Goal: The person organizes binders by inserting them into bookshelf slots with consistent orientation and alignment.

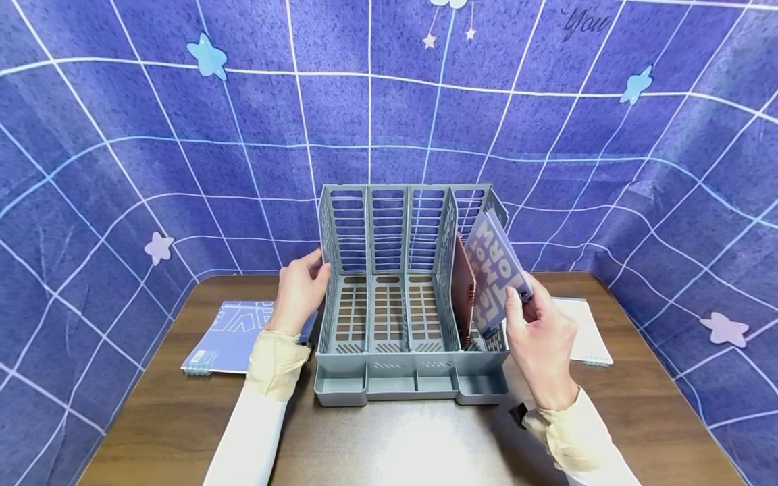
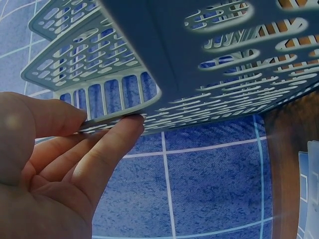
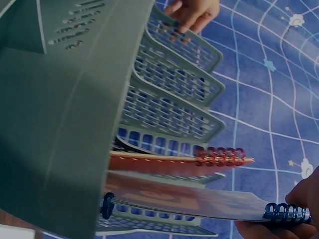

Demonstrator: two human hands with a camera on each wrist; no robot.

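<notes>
A grey-green desktop file organizer (image 1: 352, 362) with several upright slots and small front trays stands mid-table. My left hand (image 1: 298, 290) pinches the edge of its left side wall; the left wrist view shows thumb and fingertips on either side of that edge (image 2: 112, 118). In my right hand (image 1: 543, 341) I grip a lavender spiral notebook (image 1: 485, 270) with pale block lettering. Its lower end is inside the rightmost slot, and it leans toward me and to the right. A red spiral notebook (image 3: 149, 163) stands upright in that slot, against the divider on its left.
On the wooden table (image 1: 152, 412), a blue-violet spiral notebook (image 1: 227, 337) lies left of the organizer, partly behind my left forearm. A white spiral notebook (image 1: 586, 331) lies to the right, partly behind my right hand. A blue gridded cloth (image 1: 401, 115) hangs behind the table.
</notes>
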